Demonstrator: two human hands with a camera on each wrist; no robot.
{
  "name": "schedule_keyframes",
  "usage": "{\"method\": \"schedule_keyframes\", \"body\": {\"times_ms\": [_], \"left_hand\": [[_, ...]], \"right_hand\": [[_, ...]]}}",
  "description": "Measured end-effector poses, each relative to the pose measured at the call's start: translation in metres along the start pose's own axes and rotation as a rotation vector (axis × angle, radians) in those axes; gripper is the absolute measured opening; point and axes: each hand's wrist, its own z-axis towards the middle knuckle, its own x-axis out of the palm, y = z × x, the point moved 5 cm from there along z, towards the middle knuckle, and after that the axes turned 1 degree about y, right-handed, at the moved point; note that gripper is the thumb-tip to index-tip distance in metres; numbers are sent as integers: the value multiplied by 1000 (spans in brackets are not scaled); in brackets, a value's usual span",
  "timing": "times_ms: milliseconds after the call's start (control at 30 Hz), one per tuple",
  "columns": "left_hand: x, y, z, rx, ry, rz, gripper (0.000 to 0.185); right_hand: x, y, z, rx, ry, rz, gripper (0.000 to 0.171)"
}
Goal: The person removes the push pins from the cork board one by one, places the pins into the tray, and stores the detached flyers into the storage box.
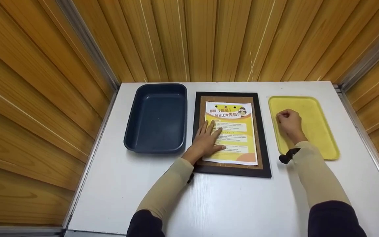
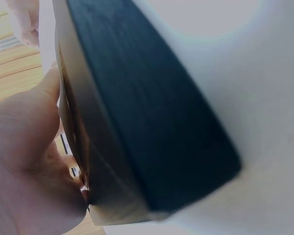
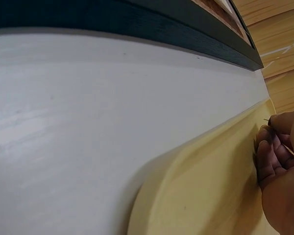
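So the left hand (image 1: pixel 207 141) is lying flat with straight fingers on a yellow and white printed paper flyer (image 1: pixel 232 133), pressing down on its lower left part. That flyer sits on a black-framed rectangular cork board (image 1: pixel 231 133) in the middle of the white table (image 1: pixel 229 204), and three small black pins (image 1: pixel 225 107) show in a row near the flyer's top edge. The right hand (image 1: pixel 288 123) is over the flat yellow plastic tray (image 1: pixel 321 131) just right of the board, fingers curled in with the tips pinched together; the right wrist view shows something thin and dark poking out at the fingertips (image 3: pixel 268 128), too small to say what it is. Left of the board there's a deep dark blue plastic tray (image 1: pixel 158 118), close beside it but not touching. Both arms are in beige sleeves, and wood-panelled walls (image 1: pixel 189 36) close in the table on three sides.
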Motion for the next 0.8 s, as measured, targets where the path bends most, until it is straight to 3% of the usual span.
{"method": "schedule_keyframes", "body": {"times_ms": [400, 667, 800], "left_hand": [[3, 1, 2, -5, 3, 4, 85], [2, 0, 1, 6, 4, 6, 84], [2, 1, 1, 1, 14, 3, 85]], "right_hand": [[0, -2, 1, 36, -8, 31, 27], [0, 2, -2, 4, -67, 162, 25], [3, 13, -4, -25, -75, 177, 26]]}}
